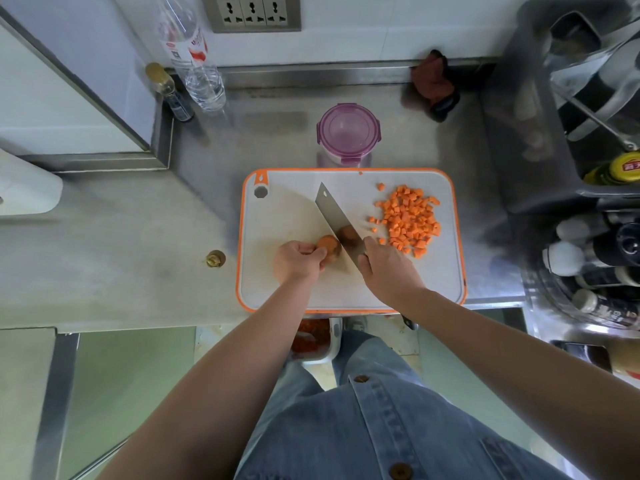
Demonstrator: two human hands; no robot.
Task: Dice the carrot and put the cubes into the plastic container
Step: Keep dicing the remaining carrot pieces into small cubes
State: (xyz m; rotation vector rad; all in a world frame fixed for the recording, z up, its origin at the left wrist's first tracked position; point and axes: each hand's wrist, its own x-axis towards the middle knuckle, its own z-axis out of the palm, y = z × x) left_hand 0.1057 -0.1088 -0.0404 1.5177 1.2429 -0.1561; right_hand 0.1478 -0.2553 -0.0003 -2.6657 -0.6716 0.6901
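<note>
Carrot stub (327, 245) lies on the near-left part of the orange-rimmed cutting board (287, 216), and your left hand (298, 259) pinches it from the left, fingers curled round its near end, so that the cut face points right toward the blade. Your right hand (384, 268) is wrapped tight round the handle of the cleaver (334, 216), which is hidden under the palm. The blade runs from that hand toward the far left, its edge just right of the stub and touching or nearly touching it. An orange patch on the blade's face may be a reflection or a second piece; you cannot tell. The carrot cubes (410, 220) sit heaped on the right half of the board, well apart from the stub, with a few strays between the heap and the blade. Bare board lies on the far left, by the hang hole, and along the near side between your wrists. The board's near edge lies right at the front edge of the steel counter (138, 237). The plastic container (348, 133), with its purple-rimmed lid on, stands just beyond the board's far edge. Open counter stretches left of the board, save a small brass fitting (215, 259). To the right a narrow strip separates the board from a grey dish rack (519, 133) and a cluster of bottles (588, 258).
</note>
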